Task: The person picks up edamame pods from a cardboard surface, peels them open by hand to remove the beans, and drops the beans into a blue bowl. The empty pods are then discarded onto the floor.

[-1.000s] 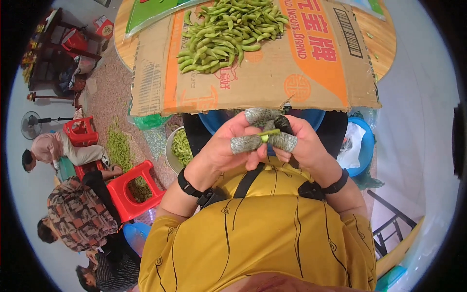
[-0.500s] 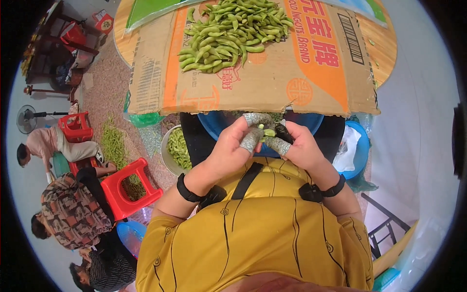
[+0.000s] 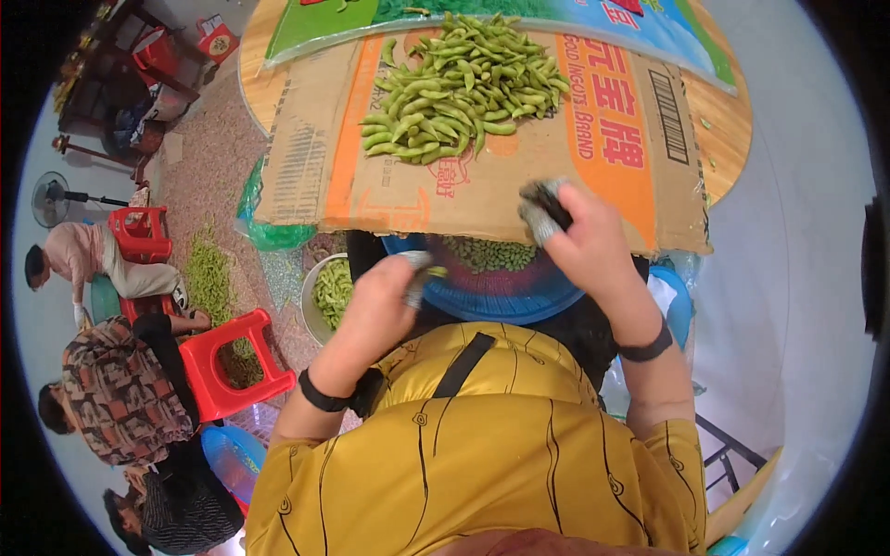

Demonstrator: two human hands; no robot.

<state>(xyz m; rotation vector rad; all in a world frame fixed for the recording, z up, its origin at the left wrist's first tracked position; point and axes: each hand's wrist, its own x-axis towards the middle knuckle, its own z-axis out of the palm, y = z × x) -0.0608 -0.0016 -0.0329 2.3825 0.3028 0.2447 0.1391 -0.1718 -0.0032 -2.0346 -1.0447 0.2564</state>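
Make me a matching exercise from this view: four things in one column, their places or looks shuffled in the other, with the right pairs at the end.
Things
1. Pile of whole green pods
2. Shelled beans
3. Right hand
4. Shirt

Places and looks
A. Mustard yellow with thin black lines
B. Lying on the flattened cardboard
C. Fitted with grey wraps on its digits
D. Inside the blue basin

Pairs: 1-B, 2-D, 3-C, 4-A
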